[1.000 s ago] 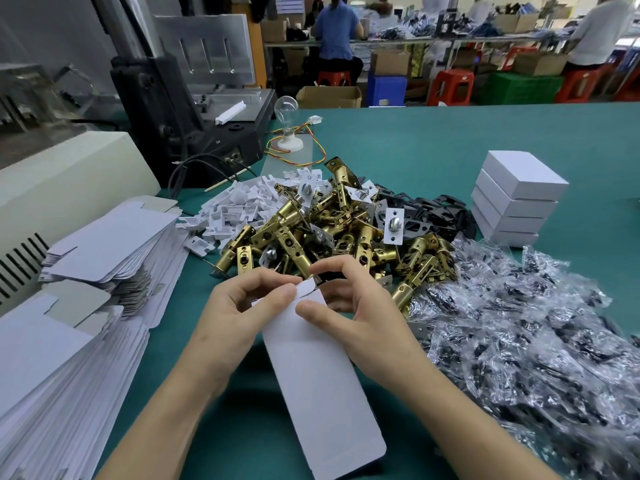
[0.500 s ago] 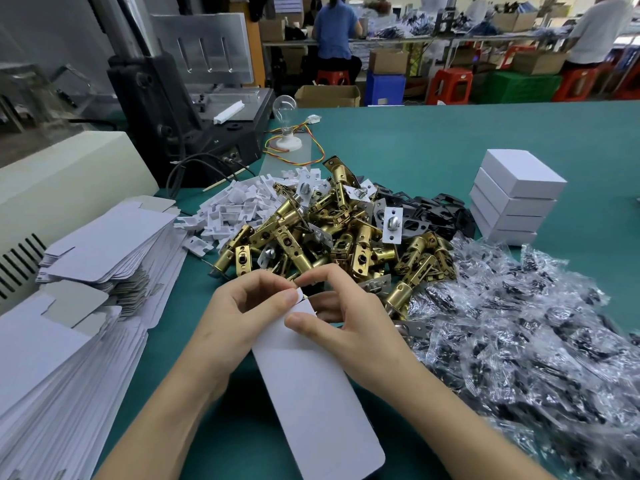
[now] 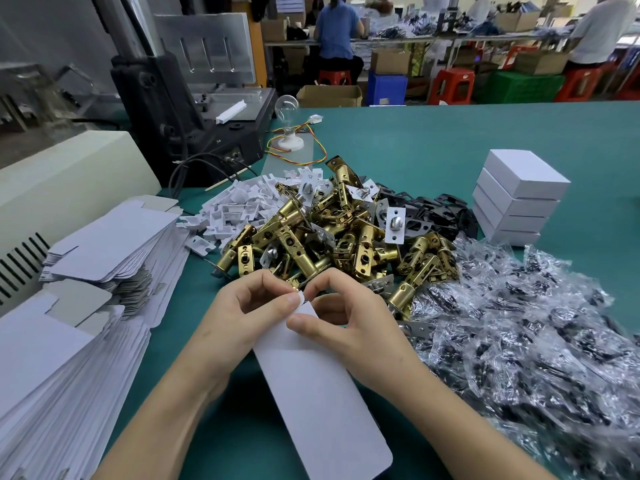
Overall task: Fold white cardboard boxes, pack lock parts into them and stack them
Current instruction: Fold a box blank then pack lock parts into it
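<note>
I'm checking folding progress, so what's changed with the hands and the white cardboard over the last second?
The right hand slid its thumb left until it nearly meets the thumb of the left hand, hiding more of the far flap of the box blank. Both hands kept their grip on that end; nothing was let go. The brass latch pile and stacked white boxes stayed put.

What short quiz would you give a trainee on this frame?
1. True or false: the left hand and right hand both pinch the far end of the flat box blank.
2. Where do the folded boxes stand relative to the brass latches? A left, B right, C on top.
3. Fill in: the pile of clear bags lies on the person's ___ side.
Key: 1 true; 2 B; 3 right.
</note>
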